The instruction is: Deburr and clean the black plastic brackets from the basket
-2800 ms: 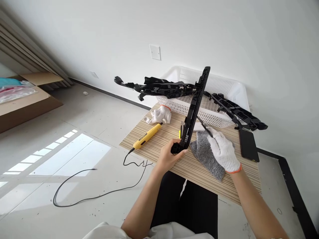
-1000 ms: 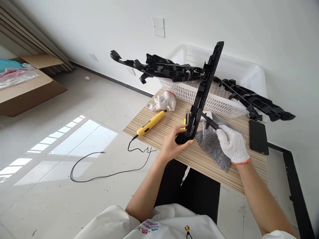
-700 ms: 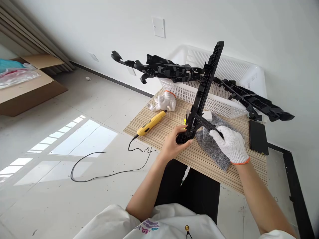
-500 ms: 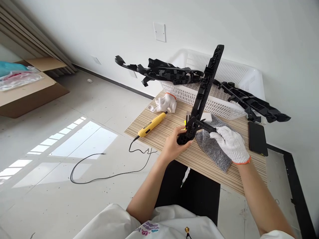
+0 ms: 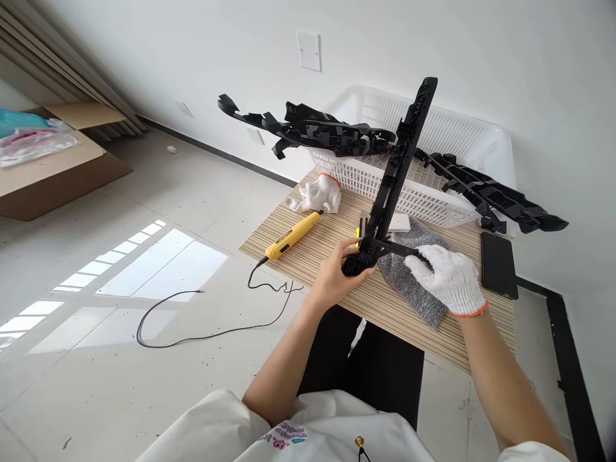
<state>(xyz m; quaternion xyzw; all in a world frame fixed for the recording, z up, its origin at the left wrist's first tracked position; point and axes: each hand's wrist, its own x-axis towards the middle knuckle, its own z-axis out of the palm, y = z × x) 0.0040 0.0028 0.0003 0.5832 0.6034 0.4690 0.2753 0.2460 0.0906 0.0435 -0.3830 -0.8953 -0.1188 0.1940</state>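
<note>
A long black plastic bracket (image 5: 397,173) slants up from the table toward the white basket. My left hand (image 5: 337,276), bare, is closed around the bracket's lower end. My right hand (image 5: 447,276), in a white knitted glove with an orange cuff, grips the outer end of a slim black bar (image 5: 397,248). The bar's inner end lies against the lower part of the bracket; whether the two are joined I cannot tell. Under the bar and my right hand lies a grey cloth (image 5: 414,289).
Several black plastic parts (image 5: 332,135) lie across the white basket (image 5: 500,154) and overhang its sides. On the striped table (image 5: 269,234) are a yellow corded tool (image 5: 293,236), a white glove (image 5: 315,194), and a black phone-like device (image 5: 498,264). A cable (image 5: 206,337) trails on the floor.
The bar's inner end has turned slightly against the bracket, and its curved end shows less now. My left hand keeps its hold. The whole view has shifted a little.
</note>
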